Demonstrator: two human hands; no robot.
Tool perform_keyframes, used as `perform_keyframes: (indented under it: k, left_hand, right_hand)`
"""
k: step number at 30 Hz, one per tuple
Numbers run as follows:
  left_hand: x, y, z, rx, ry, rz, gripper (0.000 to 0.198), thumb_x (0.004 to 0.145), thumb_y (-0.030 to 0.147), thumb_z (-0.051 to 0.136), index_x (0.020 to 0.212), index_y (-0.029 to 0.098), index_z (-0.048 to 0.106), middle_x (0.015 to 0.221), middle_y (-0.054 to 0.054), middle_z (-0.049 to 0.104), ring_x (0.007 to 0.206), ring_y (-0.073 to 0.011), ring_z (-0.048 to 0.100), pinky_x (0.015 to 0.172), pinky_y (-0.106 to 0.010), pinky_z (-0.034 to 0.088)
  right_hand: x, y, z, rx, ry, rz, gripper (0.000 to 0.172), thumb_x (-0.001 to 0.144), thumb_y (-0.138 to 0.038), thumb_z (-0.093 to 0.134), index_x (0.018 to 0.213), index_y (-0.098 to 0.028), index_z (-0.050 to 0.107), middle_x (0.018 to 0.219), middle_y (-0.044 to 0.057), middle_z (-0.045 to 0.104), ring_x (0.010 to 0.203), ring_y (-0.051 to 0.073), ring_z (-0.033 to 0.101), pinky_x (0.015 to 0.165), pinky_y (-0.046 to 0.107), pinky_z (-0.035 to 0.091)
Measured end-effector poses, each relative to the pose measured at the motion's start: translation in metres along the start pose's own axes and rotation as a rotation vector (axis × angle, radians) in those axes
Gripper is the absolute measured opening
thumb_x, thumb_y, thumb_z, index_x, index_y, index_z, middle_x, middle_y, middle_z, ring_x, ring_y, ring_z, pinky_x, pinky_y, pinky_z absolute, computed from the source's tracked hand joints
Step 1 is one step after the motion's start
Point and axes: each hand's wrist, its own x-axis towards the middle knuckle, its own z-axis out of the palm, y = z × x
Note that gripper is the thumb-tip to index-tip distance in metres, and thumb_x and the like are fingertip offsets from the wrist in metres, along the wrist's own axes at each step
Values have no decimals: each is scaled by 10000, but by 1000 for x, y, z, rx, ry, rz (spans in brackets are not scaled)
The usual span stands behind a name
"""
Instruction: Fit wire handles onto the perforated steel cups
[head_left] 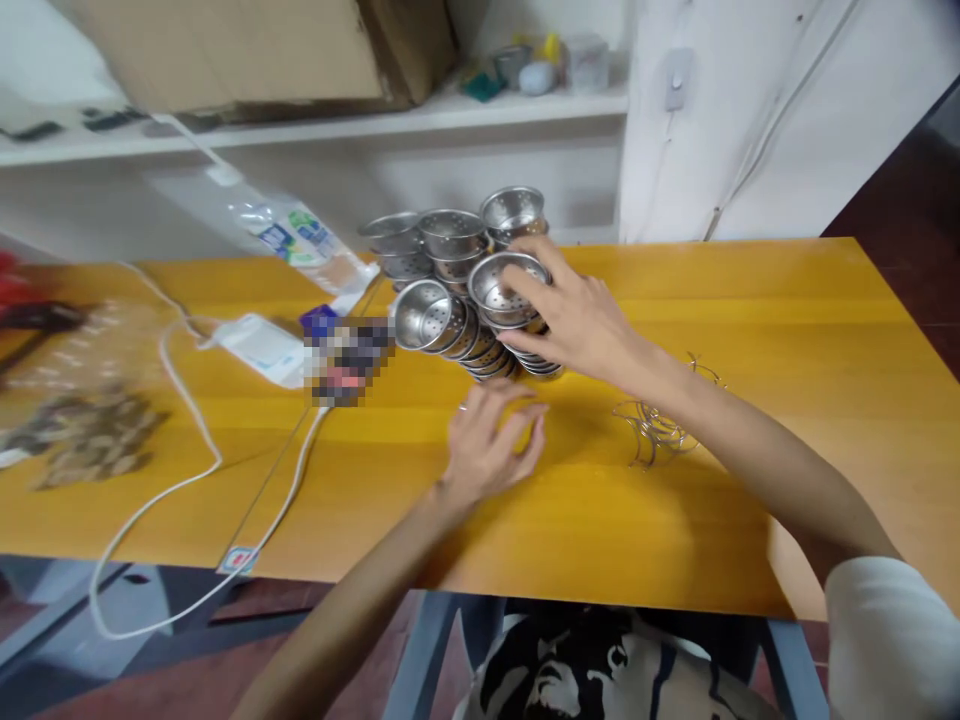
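Note:
Several stacks of perforated metal cups stand at the back middle of the yellow table [585, 540]. My right hand [574, 310] is at the front right stack, its fingers around the rim of the top cup [499, 285], one finger reaching inside. To the left of that cup, another stack [431, 318] leans with its top cup tilted toward me. My left hand [491, 440] hovers just in front of the stacks, fingers curled but apart, with nothing between them. A loose pile of thin curved metal wires [660, 425] lies under and beside my right forearm.
A clear plastic bottle [300, 240], a white device [262, 348] and a looping white cable [180, 375] are left of the cups. Farther left lie brown pieces [105, 435] and clear plastic wrap. Behind the table, a white shelf [420, 122] holds a cardboard box [247, 50].

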Motion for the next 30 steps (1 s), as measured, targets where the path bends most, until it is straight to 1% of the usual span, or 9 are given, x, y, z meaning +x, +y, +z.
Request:
perform_keyframes:
  k: [3, 8, 12, 19, 22, 25, 27, 28, 30]
  left_hand:
    - [2, -2, 25, 72, -139, 240, 237, 991, 141, 685, 1167, 247, 804, 1312, -151, 799, 1267, -370, 755, 989, -564, 660]
    - [15, -11, 49, 83, -330, 390, 314, 1006, 84, 623, 1250, 189, 790, 1451, -194, 744, 1363, -392, 702, 1111, -596, 612]
    - [14, -18, 54, 68, -306, 429, 305, 1007, 101, 645, 1273, 175, 775, 1452, -210, 721, 1391, -406, 673, 1114, -602, 615]
    - [10, -20, 52, -23, -205, 356, 355, 1002, 105, 635, 1342, 184, 705, 1428, -199, 676, 1353, -394, 677, 1113, -620, 623]
    - [5, -11, 50, -288, -113, 238, 503, 1043, 185, 661, 1531, 216, 540, 1469, -192, 647, 1338, -349, 694, 1093, -556, 648]
    - [-2, 2, 56, -600, 8, 92, 947, 999, 415, 829, 1729, 272, 243, 1617, -229, 530, 1335, -333, 699, 997, -472, 681]
    - [-2, 10, 63, -704, 31, 69, 1205, 907, 570, 921, 1777, 292, 135, 1701, -258, 443, 1421, -374, 657, 1068, -512, 654]
    - [-2, 13, 67, -721, 27, 67, 1242, 875, 623, 936, 1779, 291, 152, 1710, -259, 442, 1466, -396, 629, 1134, -547, 618]
    - [2, 17, 74, -711, 20, 53, 1131, 858, 662, 934, 1722, 275, 315, 1648, -233, 536, 1487, -409, 617, 1216, -583, 553]
  right_hand:
    - [2, 2, -5, -56, -19, -8, 419, 1124, -533, 640, 1458, -292, 566, 1707, 98, 404, 1258, 341, 723, 1087, 619, 659]
    - [1, -8, -9, -50, 21, -34, 580, 1112, -775, 487, 1356, -264, 611, 1639, 73, 482, 1348, 383, 688, 1108, 651, 627]
    - [-2, -18, -14, -66, 13, -20, 639, 1157, -759, 318, 1247, -218, 647, 1575, 108, 517, 1466, 399, 603, 1211, 673, 542]
    - [0, -39, -35, -41, 71, -4, 318, 1122, -514, 555, 1293, -252, 610, 1560, 137, 499, 1524, 316, 518, 1329, 582, 450]
    - [-22, -46, -56, -92, 205, 40, 327, 1067, -522, 640, 1332, -334, 605, 1631, 89, 488, 1554, 366, 483, 1297, 622, 474]
    - [-65, -46, -60, -71, 350, -49, 348, 995, -463, 739, 1284, -329, 599, 1494, 102, 593, 1407, 365, 609, 1167, 616, 564]
    - [-97, -42, -49, 30, 258, -21, 370, 968, -429, 790, 1247, -282, 596, 1366, 128, 651, 1269, 320, 691, 1063, 542, 615]
    - [-112, -38, -41, 79, 174, 32, 368, 984, -426, 788, 1254, -268, 594, 1373, 141, 660, 1274, 317, 701, 1064, 538, 616]
    - [-136, -27, -27, 174, 44, 83, 402, 1023, -457, 767, 1324, -262, 585, 1455, 162, 661, 1361, 328, 681, 1106, 552, 600]
